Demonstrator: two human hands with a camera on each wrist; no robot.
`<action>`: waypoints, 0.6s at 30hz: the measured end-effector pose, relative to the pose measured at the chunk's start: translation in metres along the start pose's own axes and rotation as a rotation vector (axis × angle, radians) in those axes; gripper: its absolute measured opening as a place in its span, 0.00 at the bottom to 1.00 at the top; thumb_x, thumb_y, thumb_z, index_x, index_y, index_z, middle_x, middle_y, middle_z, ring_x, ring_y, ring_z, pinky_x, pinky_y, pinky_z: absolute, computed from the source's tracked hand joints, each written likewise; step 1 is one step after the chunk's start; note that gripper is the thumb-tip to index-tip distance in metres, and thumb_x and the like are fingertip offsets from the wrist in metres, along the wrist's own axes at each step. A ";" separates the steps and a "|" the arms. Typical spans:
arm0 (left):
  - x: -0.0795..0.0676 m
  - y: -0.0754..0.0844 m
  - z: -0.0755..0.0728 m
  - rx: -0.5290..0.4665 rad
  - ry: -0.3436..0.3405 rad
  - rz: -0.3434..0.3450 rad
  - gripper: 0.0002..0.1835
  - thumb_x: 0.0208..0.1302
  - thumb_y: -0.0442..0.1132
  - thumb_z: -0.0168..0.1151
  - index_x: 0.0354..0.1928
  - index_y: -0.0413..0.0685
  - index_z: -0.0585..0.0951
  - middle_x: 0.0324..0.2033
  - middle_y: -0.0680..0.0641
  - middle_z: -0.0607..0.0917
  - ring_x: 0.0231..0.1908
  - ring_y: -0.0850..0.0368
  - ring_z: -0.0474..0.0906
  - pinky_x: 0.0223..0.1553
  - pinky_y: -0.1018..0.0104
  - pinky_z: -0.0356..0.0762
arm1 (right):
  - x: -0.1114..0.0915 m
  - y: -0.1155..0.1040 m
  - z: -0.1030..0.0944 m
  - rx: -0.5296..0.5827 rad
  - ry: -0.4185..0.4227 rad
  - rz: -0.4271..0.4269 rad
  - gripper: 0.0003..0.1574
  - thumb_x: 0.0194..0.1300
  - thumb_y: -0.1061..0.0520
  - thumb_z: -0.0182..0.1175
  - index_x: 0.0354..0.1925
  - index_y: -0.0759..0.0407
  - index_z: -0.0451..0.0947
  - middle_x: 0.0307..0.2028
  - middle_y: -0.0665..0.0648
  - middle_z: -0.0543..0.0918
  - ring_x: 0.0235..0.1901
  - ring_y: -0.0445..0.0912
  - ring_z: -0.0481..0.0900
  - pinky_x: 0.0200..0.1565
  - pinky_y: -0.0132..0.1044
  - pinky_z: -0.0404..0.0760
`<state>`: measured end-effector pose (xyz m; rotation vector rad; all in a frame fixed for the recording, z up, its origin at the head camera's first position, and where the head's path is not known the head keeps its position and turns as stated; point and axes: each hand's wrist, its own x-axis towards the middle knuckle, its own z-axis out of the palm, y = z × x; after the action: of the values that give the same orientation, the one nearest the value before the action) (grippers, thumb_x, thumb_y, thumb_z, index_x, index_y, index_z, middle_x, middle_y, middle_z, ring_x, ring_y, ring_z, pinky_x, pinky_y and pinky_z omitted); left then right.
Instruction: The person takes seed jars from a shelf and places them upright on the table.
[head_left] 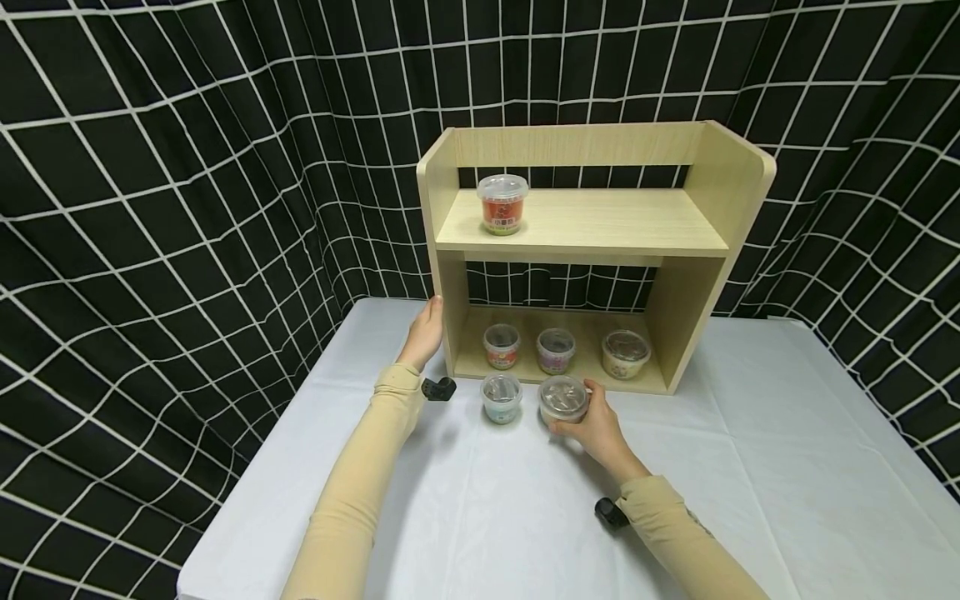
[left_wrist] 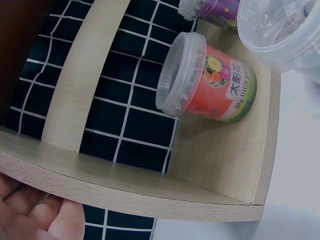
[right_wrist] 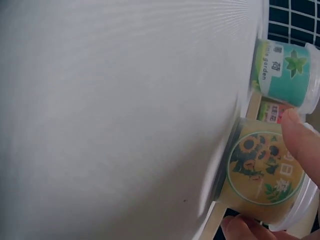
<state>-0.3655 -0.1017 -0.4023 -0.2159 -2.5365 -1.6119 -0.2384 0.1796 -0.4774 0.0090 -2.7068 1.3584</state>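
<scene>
My right hand (head_left: 598, 427) grips a clear-lidded plastic tub (head_left: 562, 398) in front of the shelf, thumb on the near side and fingers round the far right. A sunflower picture shows on this tub's yellowish label (right_wrist: 265, 167) in the right wrist view. Just left of it stands a teal-labelled tub (head_left: 501, 400) with a green leaf picture. My left hand (head_left: 424, 335) lies against the outer left side of the wooden shelf (head_left: 440, 208), fingers extended. In the left wrist view part of that hand (left_wrist: 42, 212) shows beside the panel.
On the lower board stand a red-labelled tub (head_left: 502, 347), a purple-labelled tub (head_left: 556, 351) and a wider cream tub (head_left: 626, 355). Another red tub (head_left: 502, 205) sits at the upper board's left. A white cloth covers the table (head_left: 480, 517); black gridded fabric (head_left: 225, 167) hangs around it.
</scene>
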 end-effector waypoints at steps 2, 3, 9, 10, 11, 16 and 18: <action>0.000 0.000 0.000 -0.005 0.000 -0.001 0.35 0.72 0.59 0.27 0.70 0.42 0.55 0.68 0.42 0.58 0.67 0.47 0.50 0.67 0.59 0.47 | -0.001 0.000 -0.001 0.004 -0.003 -0.003 0.64 0.44 0.58 0.75 0.65 0.74 0.44 0.57 0.79 0.65 0.58 0.67 0.62 0.60 0.58 0.58; 0.000 0.000 0.000 -0.007 0.000 -0.001 0.35 0.72 0.59 0.27 0.70 0.41 0.55 0.68 0.41 0.58 0.67 0.47 0.50 0.67 0.59 0.47 | -0.002 -0.001 -0.001 0.009 -0.005 -0.003 0.64 0.44 0.58 0.75 0.65 0.73 0.44 0.57 0.79 0.65 0.59 0.67 0.62 0.61 0.57 0.58; -0.001 0.002 0.000 -0.009 0.001 0.001 0.34 0.73 0.58 0.27 0.70 0.42 0.55 0.68 0.42 0.58 0.67 0.47 0.51 0.66 0.59 0.47 | -0.006 -0.002 -0.005 0.049 -0.032 0.010 0.65 0.46 0.56 0.75 0.67 0.71 0.42 0.60 0.78 0.60 0.61 0.66 0.59 0.61 0.56 0.59; -0.001 0.002 0.000 -0.007 0.002 0.001 0.34 0.73 0.58 0.27 0.70 0.42 0.55 0.68 0.42 0.58 0.67 0.47 0.51 0.66 0.58 0.47 | -0.007 -0.002 -0.006 0.055 -0.034 0.012 0.65 0.46 0.55 0.75 0.67 0.71 0.42 0.61 0.78 0.59 0.61 0.66 0.58 0.61 0.56 0.59; -0.001 0.002 0.000 -0.005 0.002 0.002 0.34 0.73 0.58 0.27 0.70 0.42 0.55 0.67 0.42 0.58 0.67 0.47 0.51 0.66 0.58 0.47 | -0.007 -0.002 -0.007 0.060 -0.035 0.013 0.65 0.46 0.55 0.75 0.68 0.70 0.42 0.62 0.77 0.58 0.62 0.66 0.57 0.61 0.55 0.59; -0.001 0.002 0.000 -0.002 -0.001 0.000 0.35 0.72 0.59 0.26 0.70 0.42 0.55 0.68 0.41 0.58 0.67 0.46 0.51 0.66 0.58 0.48 | -0.009 -0.002 -0.010 0.073 -0.012 -0.021 0.65 0.45 0.54 0.75 0.68 0.70 0.44 0.64 0.75 0.56 0.63 0.65 0.56 0.62 0.54 0.58; -0.001 0.001 0.000 -0.002 -0.001 0.001 0.35 0.72 0.59 0.26 0.70 0.42 0.55 0.68 0.42 0.58 0.67 0.46 0.51 0.66 0.58 0.48 | -0.010 -0.002 -0.011 0.076 0.003 -0.040 0.64 0.45 0.54 0.75 0.67 0.69 0.45 0.63 0.74 0.57 0.62 0.65 0.57 0.62 0.54 0.58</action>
<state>-0.3641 -0.1011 -0.4013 -0.2181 -2.5357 -1.6143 -0.2277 0.1870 -0.4700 0.0673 -2.6356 1.4475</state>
